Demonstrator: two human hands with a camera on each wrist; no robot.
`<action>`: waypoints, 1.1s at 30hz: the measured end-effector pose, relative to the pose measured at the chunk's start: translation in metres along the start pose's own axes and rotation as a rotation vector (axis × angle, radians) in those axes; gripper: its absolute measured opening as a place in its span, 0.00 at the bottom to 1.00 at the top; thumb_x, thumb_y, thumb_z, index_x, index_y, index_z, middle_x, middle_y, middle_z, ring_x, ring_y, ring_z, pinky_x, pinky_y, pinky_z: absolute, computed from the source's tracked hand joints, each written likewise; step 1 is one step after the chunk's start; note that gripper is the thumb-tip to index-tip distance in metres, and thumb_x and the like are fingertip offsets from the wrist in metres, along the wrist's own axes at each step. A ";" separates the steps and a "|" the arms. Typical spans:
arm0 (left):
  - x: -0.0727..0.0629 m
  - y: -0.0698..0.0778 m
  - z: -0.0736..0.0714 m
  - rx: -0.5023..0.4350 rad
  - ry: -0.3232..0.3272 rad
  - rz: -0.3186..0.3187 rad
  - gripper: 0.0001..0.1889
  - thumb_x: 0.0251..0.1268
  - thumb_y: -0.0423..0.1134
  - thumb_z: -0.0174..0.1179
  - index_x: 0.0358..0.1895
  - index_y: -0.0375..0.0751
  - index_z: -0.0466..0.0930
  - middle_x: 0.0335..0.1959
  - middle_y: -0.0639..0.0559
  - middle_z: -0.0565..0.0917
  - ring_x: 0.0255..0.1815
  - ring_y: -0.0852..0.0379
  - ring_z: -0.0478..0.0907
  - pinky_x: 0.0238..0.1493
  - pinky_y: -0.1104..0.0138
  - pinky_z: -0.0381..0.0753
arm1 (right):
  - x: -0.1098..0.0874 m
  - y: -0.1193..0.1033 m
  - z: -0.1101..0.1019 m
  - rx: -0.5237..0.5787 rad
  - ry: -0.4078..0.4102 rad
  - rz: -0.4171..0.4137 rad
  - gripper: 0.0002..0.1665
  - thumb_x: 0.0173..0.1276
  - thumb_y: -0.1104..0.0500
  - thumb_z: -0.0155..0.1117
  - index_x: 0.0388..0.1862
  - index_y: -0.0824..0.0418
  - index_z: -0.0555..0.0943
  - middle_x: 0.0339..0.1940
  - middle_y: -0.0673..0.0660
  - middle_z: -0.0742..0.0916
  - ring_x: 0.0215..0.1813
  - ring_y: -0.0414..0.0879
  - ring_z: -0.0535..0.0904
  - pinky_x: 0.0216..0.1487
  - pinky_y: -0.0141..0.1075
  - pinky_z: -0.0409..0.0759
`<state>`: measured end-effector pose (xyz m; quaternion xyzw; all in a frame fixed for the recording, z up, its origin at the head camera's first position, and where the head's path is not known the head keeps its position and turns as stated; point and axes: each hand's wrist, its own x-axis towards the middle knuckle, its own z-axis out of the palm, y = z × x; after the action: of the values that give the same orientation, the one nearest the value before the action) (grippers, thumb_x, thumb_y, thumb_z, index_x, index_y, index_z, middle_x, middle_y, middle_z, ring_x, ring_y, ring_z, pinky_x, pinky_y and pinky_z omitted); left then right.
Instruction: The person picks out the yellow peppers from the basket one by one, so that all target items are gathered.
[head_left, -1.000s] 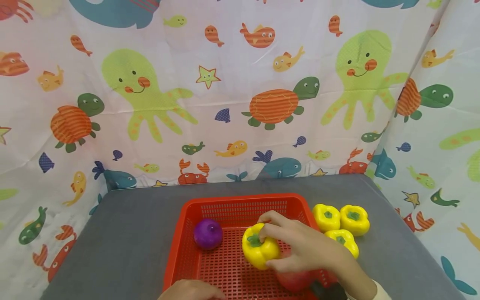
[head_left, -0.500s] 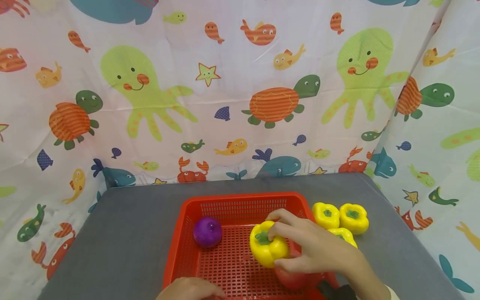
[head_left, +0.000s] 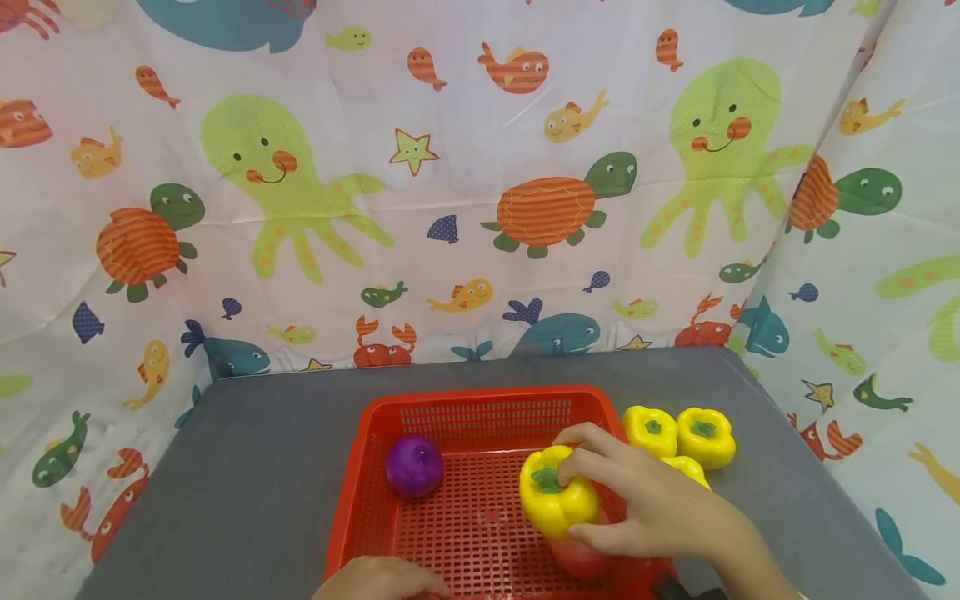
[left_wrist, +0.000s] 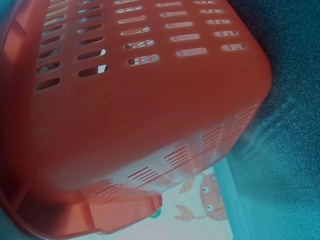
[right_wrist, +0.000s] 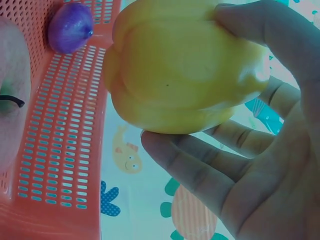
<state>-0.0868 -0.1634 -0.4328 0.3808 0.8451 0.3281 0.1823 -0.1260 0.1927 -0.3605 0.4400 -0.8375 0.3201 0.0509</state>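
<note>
My right hand (head_left: 648,500) grips a yellow bell pepper (head_left: 557,493) above the right side of a red plastic basket (head_left: 480,397). In the right wrist view the thumb lies on one side of the pepper (right_wrist: 180,65) and the fingers on the other. Below it in the basket is a reddish round fruit (head_left: 581,560), partly hidden; the right wrist view shows its dark stem. A purple onion (head_left: 414,465) lies at the basket's left. My left hand (head_left: 381,578) is at the basket's near left edge, its fingertips mostly hidden; the left wrist view shows only the basket's outer wall (left_wrist: 135,100).
Several yellow bell peppers (head_left: 706,437) stand on the grey table (head_left: 262,475) just right of the basket, one partly behind my right hand. A curtain (head_left: 465,167) printed with sea animals hangs behind the table and along its sides.
My right hand has moved to the right with the yellow bell pepper, from over the basket's middle toward its right wall. The left hand stays in nearly the same place.
</note>
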 end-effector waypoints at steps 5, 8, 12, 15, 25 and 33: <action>0.000 0.001 0.000 0.007 0.006 0.001 0.12 0.72 0.50 0.60 0.50 0.52 0.86 0.42 0.70 0.84 0.41 0.72 0.80 0.40 0.70 0.81 | -0.006 -0.001 -0.001 -0.037 0.018 0.015 0.24 0.59 0.52 0.78 0.49 0.39 0.75 0.59 0.44 0.75 0.52 0.39 0.76 0.48 0.35 0.80; 0.000 0.001 0.000 0.005 0.009 -0.002 0.12 0.73 0.51 0.60 0.50 0.52 0.86 0.42 0.71 0.84 0.41 0.73 0.79 0.40 0.70 0.81 | -0.010 -0.002 -0.001 -0.047 0.027 0.019 0.25 0.59 0.52 0.78 0.50 0.40 0.75 0.59 0.44 0.75 0.52 0.39 0.76 0.49 0.35 0.80; 0.000 0.001 0.000 -0.005 0.015 -0.006 0.12 0.73 0.52 0.60 0.49 0.53 0.86 0.42 0.71 0.83 0.40 0.73 0.79 0.40 0.70 0.81 | -0.014 -0.002 -0.001 -0.033 0.029 0.031 0.24 0.59 0.52 0.78 0.50 0.40 0.75 0.60 0.44 0.75 0.52 0.40 0.76 0.49 0.35 0.80; 0.000 0.002 0.000 -0.006 0.016 -0.008 0.13 0.72 0.53 0.59 0.49 0.53 0.86 0.41 0.72 0.83 0.39 0.73 0.79 0.39 0.70 0.81 | -0.016 -0.002 -0.001 -0.031 0.036 0.030 0.25 0.59 0.52 0.78 0.50 0.39 0.75 0.60 0.45 0.75 0.53 0.40 0.76 0.49 0.35 0.80; -0.001 0.002 0.002 0.013 0.040 0.018 0.12 0.72 0.51 0.60 0.48 0.53 0.86 0.41 0.71 0.84 0.39 0.73 0.80 0.39 0.70 0.81 | -0.024 -0.002 -0.004 -0.064 0.078 0.059 0.26 0.57 0.51 0.80 0.49 0.37 0.75 0.60 0.43 0.76 0.54 0.40 0.75 0.49 0.35 0.81; 0.000 0.003 0.002 0.000 0.036 0.000 0.11 0.71 0.51 0.61 0.47 0.53 0.87 0.40 0.72 0.83 0.38 0.74 0.79 0.39 0.70 0.81 | -0.035 0.001 -0.007 -0.060 0.111 0.088 0.27 0.57 0.53 0.79 0.49 0.38 0.74 0.60 0.44 0.76 0.54 0.41 0.75 0.48 0.35 0.81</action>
<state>-0.0838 -0.1615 -0.4322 0.3747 0.8483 0.3347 0.1670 -0.1072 0.2218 -0.3681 0.3826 -0.8611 0.3207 0.0966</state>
